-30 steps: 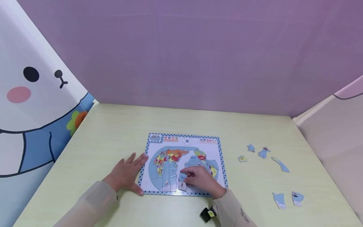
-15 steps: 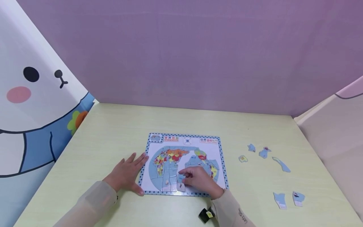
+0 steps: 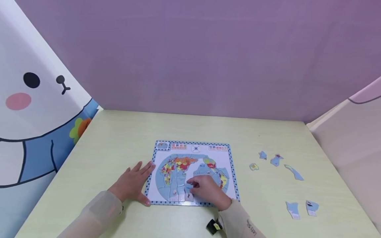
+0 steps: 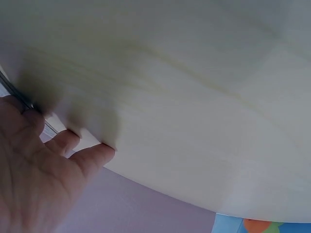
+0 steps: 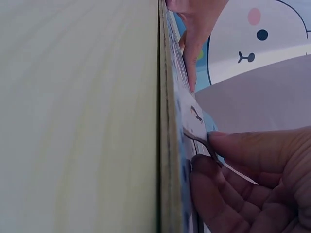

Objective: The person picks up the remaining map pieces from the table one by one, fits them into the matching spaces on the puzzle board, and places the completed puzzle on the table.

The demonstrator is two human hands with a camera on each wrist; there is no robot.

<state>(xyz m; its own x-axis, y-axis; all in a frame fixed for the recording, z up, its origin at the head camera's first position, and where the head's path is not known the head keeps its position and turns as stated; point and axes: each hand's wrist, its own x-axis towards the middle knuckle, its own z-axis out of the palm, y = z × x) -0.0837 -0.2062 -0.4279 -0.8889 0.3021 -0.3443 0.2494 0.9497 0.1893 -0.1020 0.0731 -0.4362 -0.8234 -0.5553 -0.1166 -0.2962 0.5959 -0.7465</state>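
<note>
While the left hand (image 3: 132,182) wide at the board edge (image 3: 172,203), right grip (image 3: 207,190) narrow on a puzzle piece (image 3: 189,197).

Purple backdrop (image 3: 190,59) behind a pale wood-grain table (image 3: 128,129) — cartoon panel (image 3: 44,105) at left.

Map puzzle board (image 3: 224,159) lay part-filled

Blue-dotted at the border, it rested flat on the worktop (image 3: 134,129), a white band bare through its map (image 3: 180,162). A blue-and-white piece (image 3: 189,197) was tilted near the board's bottom edge, beside fitted pieces (image 3: 174,185).
</note>
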